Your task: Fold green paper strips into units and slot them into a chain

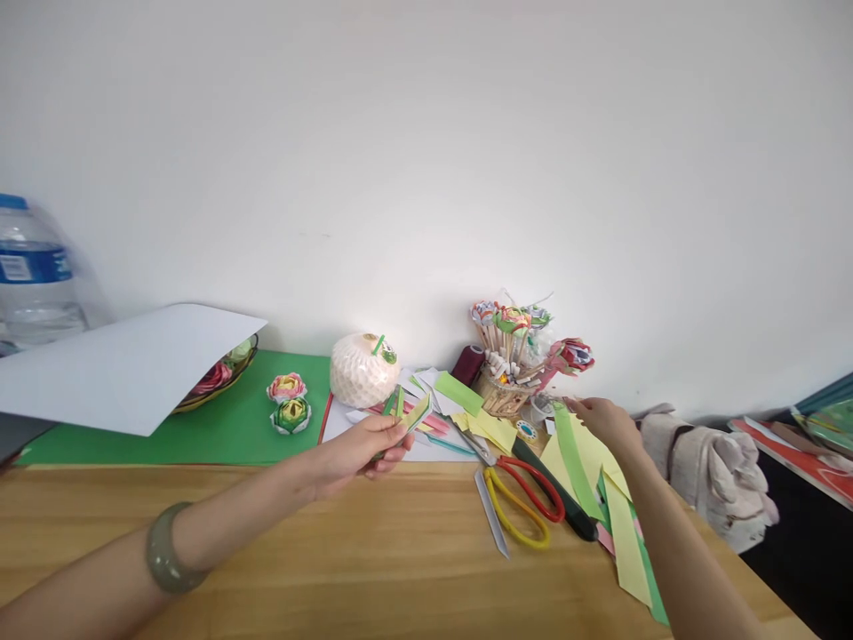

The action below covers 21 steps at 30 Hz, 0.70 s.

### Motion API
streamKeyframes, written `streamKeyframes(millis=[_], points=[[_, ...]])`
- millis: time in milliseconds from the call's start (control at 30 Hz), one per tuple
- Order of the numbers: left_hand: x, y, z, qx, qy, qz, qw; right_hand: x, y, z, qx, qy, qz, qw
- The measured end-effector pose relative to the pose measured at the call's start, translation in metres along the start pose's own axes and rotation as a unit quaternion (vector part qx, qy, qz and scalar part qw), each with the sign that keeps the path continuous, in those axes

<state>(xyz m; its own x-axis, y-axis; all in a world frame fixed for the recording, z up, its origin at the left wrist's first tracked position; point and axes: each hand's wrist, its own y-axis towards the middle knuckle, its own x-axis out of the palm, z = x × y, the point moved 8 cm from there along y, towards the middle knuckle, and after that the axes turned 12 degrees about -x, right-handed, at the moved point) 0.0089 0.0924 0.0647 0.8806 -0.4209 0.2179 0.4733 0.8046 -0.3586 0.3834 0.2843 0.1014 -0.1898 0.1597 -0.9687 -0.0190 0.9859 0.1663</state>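
Observation:
My left hand (373,444) is closed on folded paper strips (418,412) in green and pale yellow, which stick out past thumb and fingers. At the right, my right hand (609,427) has its fingers pinched at the top end of a light green paper strip (574,458). That strip lies over pale yellow paper pieces (626,533). Between the hands are scissors (523,498) with one red and one yellow handle loop. Beside them rest a dark-handled tool (556,489) and a narrow grey-white strip (491,514). Paper scraps (459,391) are heaped behind.
Along the wall stand a basket (503,396) of stick-stemmed paper flowers, a maroon thread spool (468,364) and a white net-wrapped round object (364,369). Two paper flowers (290,415) sit on a green sheet (219,449). A white sheet (133,360) partly covers a bowl; a water bottle (36,267) is far left.

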Motion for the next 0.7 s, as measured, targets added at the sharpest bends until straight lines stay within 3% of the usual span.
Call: streamKeyframes(millis=[267, 533, 700], points=[[-0.001, 0.002, -0.002, -0.004, -0.002, 0.002, 1.000, 0.024, 0.021, 0.010, 0.013, 0.054, -0.069, 0.996], [-0.002, 0.003, -0.003, -0.006, -0.008, 0.003, 1.000, 0.017, 0.029, 0.018, -0.006, 0.120, -0.024, 0.993], [-0.001, 0.002, -0.002, -0.008, -0.006, 0.003, 1.000, 0.040, 0.019, -0.002, -0.107, 0.173, 0.001, 0.979]])
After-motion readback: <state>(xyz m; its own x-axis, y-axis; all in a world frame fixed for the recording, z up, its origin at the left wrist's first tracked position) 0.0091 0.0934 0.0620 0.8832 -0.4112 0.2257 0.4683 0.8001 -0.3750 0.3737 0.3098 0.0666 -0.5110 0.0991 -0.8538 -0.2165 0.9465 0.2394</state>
